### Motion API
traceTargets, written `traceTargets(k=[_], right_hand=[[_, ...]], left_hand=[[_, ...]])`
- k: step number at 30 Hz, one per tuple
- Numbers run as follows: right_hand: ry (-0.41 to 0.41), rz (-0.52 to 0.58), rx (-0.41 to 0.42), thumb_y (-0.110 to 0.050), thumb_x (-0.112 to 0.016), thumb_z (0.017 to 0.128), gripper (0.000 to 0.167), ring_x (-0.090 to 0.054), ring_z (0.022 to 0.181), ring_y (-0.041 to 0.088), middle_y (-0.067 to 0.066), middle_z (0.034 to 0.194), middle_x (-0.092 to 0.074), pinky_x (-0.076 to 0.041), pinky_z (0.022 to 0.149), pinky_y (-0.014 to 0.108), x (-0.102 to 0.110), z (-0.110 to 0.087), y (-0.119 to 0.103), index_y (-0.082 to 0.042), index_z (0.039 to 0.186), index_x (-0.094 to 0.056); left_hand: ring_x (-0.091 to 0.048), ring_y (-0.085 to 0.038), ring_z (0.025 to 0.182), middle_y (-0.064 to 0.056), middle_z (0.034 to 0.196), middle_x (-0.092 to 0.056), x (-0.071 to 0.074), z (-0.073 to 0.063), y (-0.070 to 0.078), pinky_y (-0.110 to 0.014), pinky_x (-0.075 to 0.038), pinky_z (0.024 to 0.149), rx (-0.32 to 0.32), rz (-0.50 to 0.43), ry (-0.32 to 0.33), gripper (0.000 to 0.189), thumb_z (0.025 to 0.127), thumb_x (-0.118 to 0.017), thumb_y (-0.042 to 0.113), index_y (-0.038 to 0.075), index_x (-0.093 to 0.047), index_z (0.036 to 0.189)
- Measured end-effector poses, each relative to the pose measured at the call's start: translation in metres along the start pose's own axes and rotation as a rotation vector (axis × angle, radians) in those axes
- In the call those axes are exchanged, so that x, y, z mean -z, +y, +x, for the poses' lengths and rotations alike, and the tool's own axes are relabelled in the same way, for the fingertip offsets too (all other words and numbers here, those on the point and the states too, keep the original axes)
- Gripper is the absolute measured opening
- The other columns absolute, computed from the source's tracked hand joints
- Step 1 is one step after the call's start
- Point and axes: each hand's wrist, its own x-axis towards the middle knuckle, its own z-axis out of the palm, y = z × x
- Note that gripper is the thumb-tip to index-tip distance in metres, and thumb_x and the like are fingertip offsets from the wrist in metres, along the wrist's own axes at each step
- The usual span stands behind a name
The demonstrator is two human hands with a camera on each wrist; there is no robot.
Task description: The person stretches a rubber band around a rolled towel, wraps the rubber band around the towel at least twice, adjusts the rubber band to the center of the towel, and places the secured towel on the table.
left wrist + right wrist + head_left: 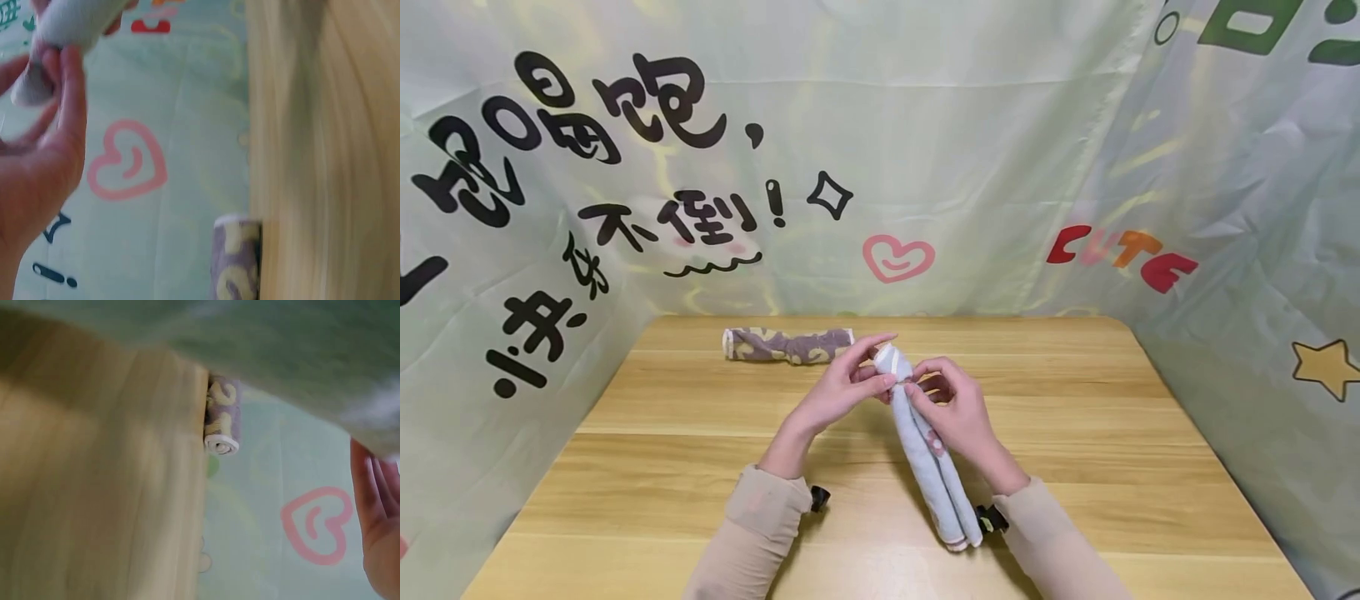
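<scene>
A light blue towel (928, 467), gathered into a knob at its upper end with two long rolled lengths hanging below, is held above the table in both hands. My left hand (842, 387) pinches it at the narrow neck under the knob, thumb in front. From the other side my right hand (955, 408) pinches the same neck with thumb and curled fingers. In the left wrist view the pale towel (75, 22) runs up from the fingers. Blurred cloth (281, 369) covers the top of the right wrist view, hiding most of that hand's fingertips.
A rolled purple towel with a yellow pattern (786, 346) lies near the back edge of the wooden table (685, 467), left of the hands. Printed cloth walls (985, 167) stand behind the table and at both sides.
</scene>
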Motion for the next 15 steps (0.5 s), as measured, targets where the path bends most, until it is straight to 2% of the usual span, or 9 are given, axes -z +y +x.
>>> traceTargets(k=[2,3,6,9,15], right_hand=[[-0.029,0.034,-0.041,0.002,-0.073,0.094,0.014,-0.073,0.081,0.022,0.017,0.101,-0.07,-0.062,0.067,0.029,0.0018,0.0006,-0.0016,-0.001,0.105,-0.066],[-0.041,0.041,-0.053,0.002,-0.074,0.094,0.013,-0.073,0.081,0.022,0.017,0.101,-0.07,-0.062,0.067,0.029,0.0023,0.0008,-0.002,-0.001,0.105,-0.067],[-0.053,0.03,-0.041,0.0,-0.075,0.094,0.013,-0.073,0.08,0.023,0.014,0.101,-0.071,-0.062,0.065,0.031,0.0021,0.0015,-0.0023,-0.004,0.105,-0.069],[-0.038,-0.017,0.041,0.002,-0.076,0.093,0.015,-0.073,0.081,0.021,0.011,0.102,-0.072,-0.063,0.065,0.033,0.0,0.0021,-0.0016,-0.006,0.105,-0.072],[0.027,-0.125,0.254,0.014,-0.077,0.085,0.021,-0.071,0.081,0.024,0.016,0.1,-0.072,-0.062,0.061,0.028,-0.0061,0.0029,0.0036,0.002,0.102,-0.078]], left_hand=[[-0.069,-0.018,0.089,-0.016,0.118,-0.055,0.0061,-0.002,0.001,-0.036,-0.062,0.076,-0.002,0.04,-0.055,0.052,0.103,-0.063,0.004,0.0,-0.045,0.152],[-0.068,-0.019,0.087,-0.015,0.116,-0.058,0.0084,-0.0026,0.0012,-0.036,-0.062,0.074,-0.005,0.071,-0.062,0.05,0.103,-0.064,0.005,0.0,-0.048,0.15],[-0.067,-0.023,0.077,-0.013,0.103,-0.064,0.012,-0.0038,0.0018,-0.035,-0.06,0.063,-0.028,0.166,-0.026,0.035,0.103,-0.065,0.008,-0.004,-0.057,0.135],[-0.065,-0.025,0.071,-0.012,0.091,-0.064,0.0115,-0.0037,0.0007,-0.035,-0.057,0.056,-0.052,0.221,0.04,0.024,0.103,-0.064,0.005,-0.004,-0.059,0.124],[-0.063,-0.015,0.069,-0.007,0.089,-0.061,0.0026,-0.0018,-0.0021,-0.035,-0.055,0.054,-0.059,0.207,0.169,0.013,0.102,-0.062,0.003,-0.006,-0.056,0.111]])
